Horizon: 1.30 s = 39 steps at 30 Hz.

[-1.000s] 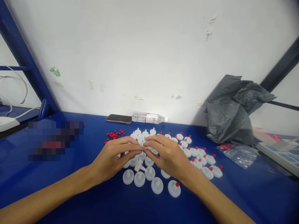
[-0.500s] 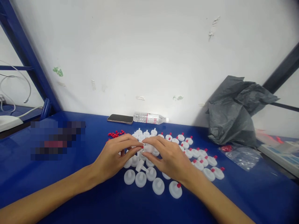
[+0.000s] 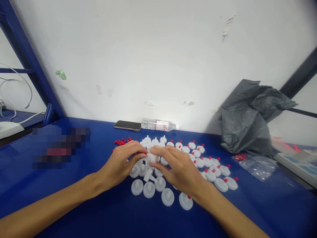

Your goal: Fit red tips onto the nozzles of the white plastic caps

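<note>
My right hand [image 3: 179, 167] is closed round a white plastic nozzle cap [image 3: 153, 158], its thumb below and fingers above. The narrow end of that cap points left, toward my left hand [image 3: 122, 160]. Between the left thumb and forefinger is a small red cap [image 3: 146, 153], mostly covered by the fingertips and meeting the white tip. Below and around both hands lie several white nozzle caps without red tips, such as one nozzle cap [image 3: 149, 190] at the front. To the right, several white nozzle caps [image 3: 221, 185] carry red tips.
Loose red caps [image 3: 121, 142] lie in a pile behind my left hand. A phone [image 3: 127, 125] and a plastic bottle [image 3: 158, 125] rest along the wall. On the right are a grey plastic bag [image 3: 247, 119], a clear bag [image 3: 260, 167] and a white device [image 3: 297, 163].
Both hands have shifted slightly left together with the white nozzle cap and the red cap. The red cap is now more covered by my left fingertips. The pieces on the table look the same.
</note>
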Motion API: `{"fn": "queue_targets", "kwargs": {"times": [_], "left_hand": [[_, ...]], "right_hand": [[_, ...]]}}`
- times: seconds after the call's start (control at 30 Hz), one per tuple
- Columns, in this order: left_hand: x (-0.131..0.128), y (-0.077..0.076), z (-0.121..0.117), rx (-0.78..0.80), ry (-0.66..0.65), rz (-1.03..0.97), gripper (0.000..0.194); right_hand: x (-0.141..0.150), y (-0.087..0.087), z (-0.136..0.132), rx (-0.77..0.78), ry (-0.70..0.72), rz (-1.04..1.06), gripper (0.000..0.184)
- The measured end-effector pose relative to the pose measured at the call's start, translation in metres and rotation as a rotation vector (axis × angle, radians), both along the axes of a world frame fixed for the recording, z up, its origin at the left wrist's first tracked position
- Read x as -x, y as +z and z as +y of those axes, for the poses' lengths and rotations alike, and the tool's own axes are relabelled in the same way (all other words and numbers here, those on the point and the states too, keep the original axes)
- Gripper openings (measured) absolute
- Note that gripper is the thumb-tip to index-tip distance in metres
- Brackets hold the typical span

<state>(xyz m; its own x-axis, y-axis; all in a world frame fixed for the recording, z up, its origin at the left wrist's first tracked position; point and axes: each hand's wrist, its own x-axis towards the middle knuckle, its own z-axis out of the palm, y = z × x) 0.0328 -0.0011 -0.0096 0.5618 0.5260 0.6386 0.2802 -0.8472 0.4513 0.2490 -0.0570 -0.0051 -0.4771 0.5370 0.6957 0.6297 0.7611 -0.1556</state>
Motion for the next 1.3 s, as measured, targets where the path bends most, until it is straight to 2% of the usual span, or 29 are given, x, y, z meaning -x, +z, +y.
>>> {"fn": "queue_targets", "kwargs": {"times": [0.2,0.33,0.43,0.6,0.83,0.93,1.0,1.07,1.13,1.23,1.3], "left_hand": [[0.005,0.004,-0.004,0.009,-0.060,0.011,0.013],[0.006,0.004,-0.002,0.022,-0.086,0.053,0.016],[0.004,0.006,0.001,-0.026,-0.061,0.068,0.014],[0.007,0.003,0.009,-0.132,0.049,0.133,0.023],[0.031,-0.008,0.050,-0.182,0.312,0.338,0.027],[0.039,-0.005,0.061,-0.200,0.373,0.373,0.029],[0.043,0.000,0.065,-0.232,0.379,0.401,0.030],[0.046,0.005,0.066,-0.268,0.360,0.453,0.031],[0.048,0.010,0.066,-0.276,0.315,0.519,0.028],[0.051,0.018,0.061,-0.202,0.232,0.584,0.021],[0.053,0.022,0.058,-0.124,0.209,0.609,0.018]], "right_hand": [[0.004,0.004,-0.003,-0.005,0.029,0.022,0.030],[0.004,0.006,-0.004,-0.006,0.035,-0.048,0.030],[0.002,0.011,-0.004,0.023,0.013,-0.117,0.031],[-0.012,0.019,0.003,0.002,-0.156,-0.163,0.028],[-0.041,0.023,0.015,0.069,-0.373,-0.018,0.011],[-0.045,0.027,0.015,0.060,-0.358,-0.010,0.002],[-0.045,0.029,0.013,0.060,-0.335,-0.026,0.006],[-0.045,0.033,0.010,0.118,-0.316,-0.053,0.011],[-0.043,0.037,0.007,0.242,-0.274,-0.100,0.016],[-0.042,0.042,0.003,0.434,-0.230,-0.187,0.018],[-0.041,0.044,0.002,0.499,-0.248,-0.229,0.017]]}}
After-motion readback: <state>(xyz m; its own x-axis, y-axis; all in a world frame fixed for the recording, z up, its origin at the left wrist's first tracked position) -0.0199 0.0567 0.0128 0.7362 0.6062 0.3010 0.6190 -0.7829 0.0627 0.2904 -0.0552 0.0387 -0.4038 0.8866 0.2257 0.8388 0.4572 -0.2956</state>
